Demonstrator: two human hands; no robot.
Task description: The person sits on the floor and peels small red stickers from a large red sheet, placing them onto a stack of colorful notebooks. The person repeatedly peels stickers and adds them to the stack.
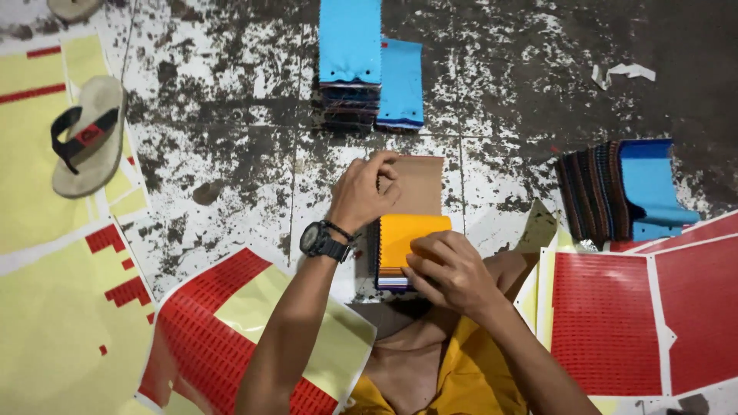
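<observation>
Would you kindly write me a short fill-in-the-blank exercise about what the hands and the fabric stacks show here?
1. The top swatch under the right hand is ____ in colour.
2. The left hand wears a black ____ on its wrist.
3. The two stacks at the top have ____ swatches uppermost.
4. A ____ lies on the yellow sheets.

Missing words: orange; watch; blue; sandal

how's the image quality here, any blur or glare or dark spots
Head view: mostly sharp and evenly lit; left hand and right hand slightly soft at the fingers; a dim sheen on the red sticker sheet; the floor darkens toward the top right.
</observation>
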